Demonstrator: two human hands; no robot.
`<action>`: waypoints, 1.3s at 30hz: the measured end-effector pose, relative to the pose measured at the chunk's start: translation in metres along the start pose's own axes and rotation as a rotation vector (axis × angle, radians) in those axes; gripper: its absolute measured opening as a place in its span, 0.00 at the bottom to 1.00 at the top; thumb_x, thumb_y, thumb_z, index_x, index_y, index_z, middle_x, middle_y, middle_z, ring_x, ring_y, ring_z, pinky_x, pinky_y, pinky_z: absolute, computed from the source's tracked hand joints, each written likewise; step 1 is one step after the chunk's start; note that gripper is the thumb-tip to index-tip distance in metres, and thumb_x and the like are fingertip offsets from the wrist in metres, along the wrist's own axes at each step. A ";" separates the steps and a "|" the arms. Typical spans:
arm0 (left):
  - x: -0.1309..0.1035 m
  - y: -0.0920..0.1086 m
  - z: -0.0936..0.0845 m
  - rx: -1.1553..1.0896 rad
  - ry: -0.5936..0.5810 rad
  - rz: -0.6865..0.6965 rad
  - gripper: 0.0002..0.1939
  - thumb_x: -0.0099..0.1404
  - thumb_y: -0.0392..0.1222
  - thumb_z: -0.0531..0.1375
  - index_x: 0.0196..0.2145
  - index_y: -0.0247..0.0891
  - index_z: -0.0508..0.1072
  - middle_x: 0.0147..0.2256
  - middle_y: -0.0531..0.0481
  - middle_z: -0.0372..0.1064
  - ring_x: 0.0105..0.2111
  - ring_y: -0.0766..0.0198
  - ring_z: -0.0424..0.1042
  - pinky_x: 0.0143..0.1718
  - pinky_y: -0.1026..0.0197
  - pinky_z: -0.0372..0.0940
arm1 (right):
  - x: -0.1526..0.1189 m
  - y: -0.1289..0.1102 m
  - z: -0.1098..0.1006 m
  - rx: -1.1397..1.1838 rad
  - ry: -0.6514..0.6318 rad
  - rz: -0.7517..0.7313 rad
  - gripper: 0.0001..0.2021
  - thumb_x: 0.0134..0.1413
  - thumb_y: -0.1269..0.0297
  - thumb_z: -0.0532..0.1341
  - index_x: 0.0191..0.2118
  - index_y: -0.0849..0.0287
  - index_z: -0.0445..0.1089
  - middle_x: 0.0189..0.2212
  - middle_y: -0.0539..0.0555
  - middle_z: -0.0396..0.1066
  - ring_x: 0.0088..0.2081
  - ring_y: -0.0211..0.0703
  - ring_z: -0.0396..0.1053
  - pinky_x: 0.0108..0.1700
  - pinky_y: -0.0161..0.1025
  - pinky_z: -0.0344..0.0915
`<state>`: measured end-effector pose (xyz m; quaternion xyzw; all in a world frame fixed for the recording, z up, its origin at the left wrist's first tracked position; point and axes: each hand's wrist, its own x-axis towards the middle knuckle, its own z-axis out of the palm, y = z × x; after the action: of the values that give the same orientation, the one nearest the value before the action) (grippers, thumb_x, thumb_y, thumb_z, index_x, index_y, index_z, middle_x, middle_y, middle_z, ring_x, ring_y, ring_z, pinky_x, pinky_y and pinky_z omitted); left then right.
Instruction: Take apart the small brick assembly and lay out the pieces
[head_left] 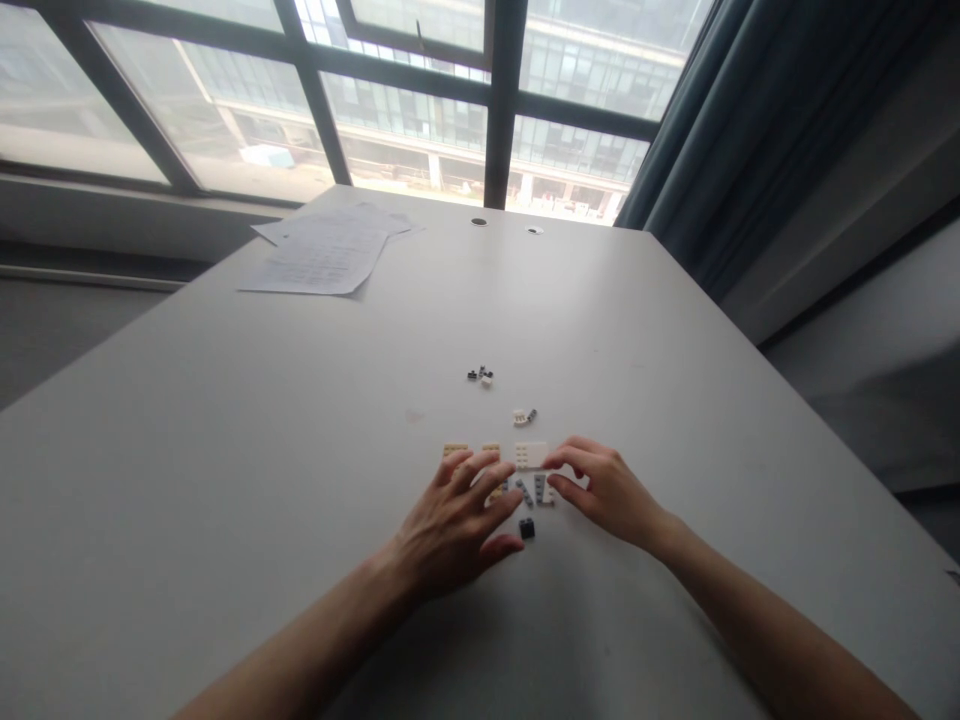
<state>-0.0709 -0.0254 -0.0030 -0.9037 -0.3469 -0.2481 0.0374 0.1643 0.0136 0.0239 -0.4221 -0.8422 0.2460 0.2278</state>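
White tabletop (pixel 285 420) is overlaid far left by papers (pixel 315 255). Tan bricks (pixel 455 448) are partly covered by the spread, unclenched left hand (pixel 459 510); the white plate (pixel 534 455) is met at right by the right hand (pixel 611 490), whose grip cannot be told. Nearer, a black brick (pixel 527 528) is seen.

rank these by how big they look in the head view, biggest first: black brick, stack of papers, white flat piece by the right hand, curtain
1. curtain
2. papers
3. white flat piece
4. black brick
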 end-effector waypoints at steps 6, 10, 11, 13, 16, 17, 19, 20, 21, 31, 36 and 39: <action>0.000 0.005 0.005 0.015 -0.064 -0.035 0.25 0.63 0.60 0.55 0.50 0.43 0.70 0.54 0.45 0.65 0.58 0.48 0.55 0.61 0.43 0.43 | -0.019 0.012 0.012 -0.097 0.039 -0.119 0.06 0.57 0.66 0.61 0.40 0.56 0.73 0.37 0.54 0.71 0.38 0.42 0.68 0.42 0.39 0.66; 0.001 0.005 0.007 0.032 -0.099 -0.045 0.26 0.63 0.62 0.55 0.52 0.45 0.69 0.57 0.47 0.62 0.60 0.49 0.53 0.63 0.43 0.39 | -0.020 0.016 0.022 -0.126 0.046 -0.197 0.05 0.58 0.67 0.60 0.39 0.55 0.73 0.37 0.54 0.72 0.38 0.43 0.68 0.42 0.38 0.66; 0.001 0.005 0.006 0.037 -0.108 -0.045 0.26 0.63 0.62 0.55 0.53 0.45 0.68 0.57 0.47 0.61 0.60 0.49 0.53 0.63 0.43 0.39 | -0.020 0.017 0.023 -0.126 0.050 -0.206 0.06 0.58 0.67 0.60 0.39 0.55 0.73 0.37 0.54 0.72 0.38 0.42 0.68 0.42 0.38 0.66; 0.002 0.005 0.006 0.048 -0.127 -0.045 0.27 0.62 0.62 0.55 0.54 0.46 0.67 0.59 0.47 0.59 0.61 0.48 0.51 0.63 0.42 0.38 | -0.020 0.018 0.025 -0.126 0.063 -0.217 0.06 0.59 0.67 0.59 0.39 0.55 0.73 0.36 0.54 0.72 0.39 0.42 0.67 0.42 0.38 0.65; 0.004 0.005 0.004 0.059 -0.142 -0.042 0.28 0.62 0.62 0.56 0.55 0.47 0.66 0.61 0.46 0.56 0.62 0.47 0.50 0.63 0.41 0.38 | -0.021 0.017 0.026 -0.128 0.077 -0.227 0.06 0.60 0.67 0.58 0.39 0.55 0.73 0.36 0.54 0.72 0.38 0.42 0.67 0.42 0.38 0.65; 0.004 0.005 0.004 0.062 -0.145 -0.039 0.28 0.62 0.61 0.56 0.56 0.47 0.66 0.61 0.45 0.56 0.62 0.47 0.50 0.62 0.40 0.39 | -0.021 0.016 0.026 -0.130 0.078 -0.225 0.06 0.60 0.67 0.58 0.39 0.55 0.73 0.36 0.55 0.72 0.38 0.42 0.68 0.42 0.38 0.65; 0.005 0.005 0.003 0.067 -0.150 -0.032 0.27 0.63 0.59 0.56 0.56 0.46 0.66 0.61 0.44 0.56 0.61 0.46 0.50 0.62 0.39 0.41 | -0.021 0.016 0.026 -0.135 0.072 -0.213 0.07 0.60 0.67 0.58 0.39 0.54 0.73 0.37 0.55 0.72 0.38 0.43 0.68 0.42 0.39 0.66; 0.005 0.005 0.002 0.067 -0.153 -0.030 0.27 0.63 0.59 0.56 0.56 0.46 0.66 0.61 0.44 0.56 0.61 0.45 0.50 0.61 0.39 0.42 | -0.021 0.015 0.026 -0.137 0.068 -0.207 0.07 0.60 0.67 0.58 0.40 0.54 0.73 0.37 0.55 0.72 0.39 0.43 0.68 0.43 0.39 0.66; 0.005 0.005 0.002 0.066 -0.153 -0.029 0.26 0.63 0.59 0.56 0.56 0.46 0.66 0.61 0.43 0.56 0.61 0.45 0.50 0.61 0.39 0.42 | -0.022 0.015 0.026 -0.138 0.066 -0.202 0.07 0.60 0.67 0.58 0.40 0.54 0.73 0.37 0.55 0.72 0.39 0.43 0.68 0.43 0.40 0.66; 0.003 0.003 0.001 -0.008 -0.053 -0.092 0.24 0.64 0.56 0.56 0.53 0.41 0.68 0.57 0.41 0.61 0.60 0.45 0.53 0.61 0.40 0.45 | -0.022 0.014 0.017 -0.061 0.275 -0.124 0.10 0.58 0.65 0.59 0.46 0.56 0.70 0.42 0.57 0.70 0.43 0.46 0.68 0.45 0.43 0.68; 0.004 -0.008 -0.008 -0.056 0.084 -0.246 0.13 0.65 0.46 0.58 0.45 0.39 0.72 0.50 0.42 0.67 0.54 0.50 0.60 0.55 0.45 0.55 | -0.019 0.025 0.010 0.020 0.410 -0.020 0.09 0.58 0.66 0.59 0.44 0.55 0.70 0.41 0.55 0.68 0.35 0.41 0.67 0.36 0.40 0.69; 0.008 -0.026 -0.013 -0.068 0.107 -0.406 0.12 0.65 0.45 0.57 0.44 0.39 0.72 0.47 0.44 0.69 0.50 0.52 0.64 0.51 0.47 0.58 | -0.018 0.030 0.013 0.058 0.408 0.024 0.09 0.57 0.67 0.59 0.43 0.55 0.71 0.41 0.55 0.68 0.32 0.39 0.66 0.33 0.38 0.68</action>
<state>-0.0880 -0.0045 0.0096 -0.8016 -0.5108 -0.3097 -0.0254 0.1840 0.0119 -0.0076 -0.4664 -0.7661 0.1823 0.4029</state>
